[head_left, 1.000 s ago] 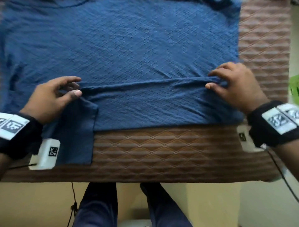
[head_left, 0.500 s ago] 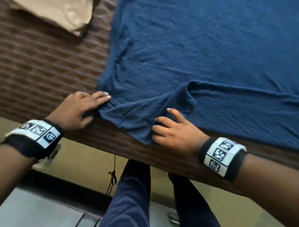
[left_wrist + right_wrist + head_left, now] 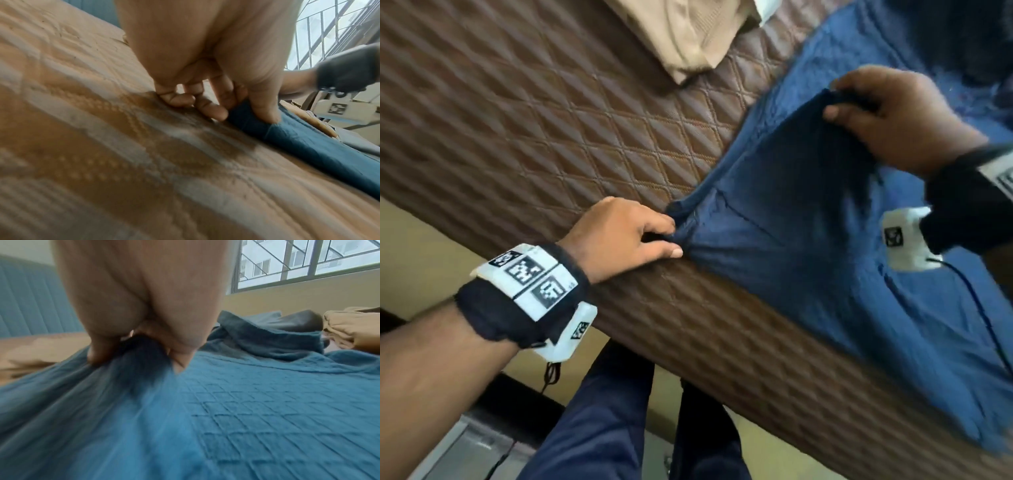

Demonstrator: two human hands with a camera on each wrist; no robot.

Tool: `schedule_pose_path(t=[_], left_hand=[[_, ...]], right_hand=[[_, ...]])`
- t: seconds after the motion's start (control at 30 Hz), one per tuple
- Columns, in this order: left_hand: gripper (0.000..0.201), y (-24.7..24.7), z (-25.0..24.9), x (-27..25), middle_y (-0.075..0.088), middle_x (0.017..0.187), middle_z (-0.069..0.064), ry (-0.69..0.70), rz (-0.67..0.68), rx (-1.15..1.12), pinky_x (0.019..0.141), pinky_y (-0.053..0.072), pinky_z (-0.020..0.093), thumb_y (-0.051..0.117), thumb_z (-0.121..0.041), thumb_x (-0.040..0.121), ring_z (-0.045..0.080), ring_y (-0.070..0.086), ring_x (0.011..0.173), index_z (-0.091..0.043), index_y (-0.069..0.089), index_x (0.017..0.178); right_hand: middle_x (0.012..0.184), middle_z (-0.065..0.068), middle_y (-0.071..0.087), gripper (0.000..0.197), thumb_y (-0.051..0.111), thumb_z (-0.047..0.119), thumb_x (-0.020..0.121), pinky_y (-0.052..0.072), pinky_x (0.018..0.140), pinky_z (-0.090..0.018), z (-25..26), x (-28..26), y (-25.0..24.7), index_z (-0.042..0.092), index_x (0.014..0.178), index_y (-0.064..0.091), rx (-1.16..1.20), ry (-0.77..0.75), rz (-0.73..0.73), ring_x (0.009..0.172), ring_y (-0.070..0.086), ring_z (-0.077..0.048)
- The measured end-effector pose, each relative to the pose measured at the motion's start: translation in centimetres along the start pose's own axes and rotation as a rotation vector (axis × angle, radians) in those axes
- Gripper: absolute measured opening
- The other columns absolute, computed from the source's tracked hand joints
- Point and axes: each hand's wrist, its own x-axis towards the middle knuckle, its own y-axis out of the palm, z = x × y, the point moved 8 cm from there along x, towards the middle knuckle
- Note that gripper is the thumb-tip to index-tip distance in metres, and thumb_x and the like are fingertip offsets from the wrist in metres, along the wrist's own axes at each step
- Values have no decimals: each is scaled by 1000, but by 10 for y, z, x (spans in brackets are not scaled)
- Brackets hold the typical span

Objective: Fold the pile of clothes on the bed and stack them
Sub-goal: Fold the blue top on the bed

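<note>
A blue quilted shirt lies spread on the brown quilted bed cover, its near part reaching the bed's front edge. My left hand pinches the shirt's left corner near that edge; in the left wrist view the thumb and fingers clamp the blue cloth. My right hand grips a bunch of the same shirt farther back and lifts it off the bed, so the cloth stretches between both hands. The right wrist view shows that hand bunching the blue fabric.
A folded tan garment lies on the bed at the back, left of the shirt. More dark and tan clothes lie behind the shirt. A blue headboard stands at the left, a window beyond. My legs stand against the bed's front edge.
My right hand has left the near hem, moved up the shirt's left side and lifted a bunch of it. My left hand went from flat fingers to pinching the corner.
</note>
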Motion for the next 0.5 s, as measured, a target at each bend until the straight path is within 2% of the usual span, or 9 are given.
schedule_pose_path(t=[0.07, 0.13, 0.23, 0.3, 0.4, 0.47, 0.5], left_hand=[[49, -1, 1, -5, 76, 88, -1, 26, -73, -17, 73, 57, 42, 57, -59, 78, 21, 69, 78, -16, 78, 89], [42, -2, -1, -12, 76, 86, -3, 43, -156, -8, 72, 55, 45, 60, -54, 81, 21, 68, 74, -15, 78, 85], [35, -2, -4, -18, 73, 83, -1, 42, -256, 25, 70, 54, 47, 63, -45, 84, 23, 68, 74, -12, 75, 79], [29, -4, -1, -19, 69, 87, 2, 0, -278, 3, 68, 54, 48, 63, -40, 86, 24, 65, 77, -12, 70, 87], [27, -10, 9, -19, 63, 90, 5, -100, -282, -39, 65, 54, 45, 58, -35, 89, 22, 61, 77, -10, 67, 95], [26, -13, 8, -19, 62, 95, 2, -108, -280, -4, 70, 53, 44, 57, -31, 91, 22, 60, 82, -8, 67, 98], [24, -14, 1, -19, 61, 98, -1, -82, -300, 32, 75, 52, 44, 59, -28, 92, 23, 59, 87, -7, 68, 100]], right_hand=[[98, -1, 58, 27, 66, 23, 93, 34, 79, -19, -16, 25, 20, 11, 117, 66, -68, 66, 154, 90, 55, -20], [97, 0, 57, 21, 67, 26, 92, 35, 80, -23, -23, 37, 31, 16, 110, 65, -71, 100, 208, 90, 55, -25], [98, -1, 57, 19, 64, 29, 94, 35, 78, -23, -28, 35, 35, 16, 108, 63, -30, 122, 174, 89, 51, -17], [102, 0, 56, 24, 62, 29, 95, 36, 80, -19, -29, 25, 36, 14, 114, 62, 9, 101, 119, 92, 48, -10], [113, 4, 49, 38, 56, 31, 96, 34, 87, -4, -28, 4, 31, 13, 130, 57, 147, 22, 2, 94, 46, 6], [119, 8, 48, 38, 53, 32, 97, 38, 90, -7, -43, -21, 20, 21, 133, 52, 280, 51, -123, 100, 49, 10], [120, 9, 49, 35, 53, 31, 97, 41, 89, -11, -55, -38, 16, 24, 131, 52, 320, 76, -190, 103, 51, 7]])
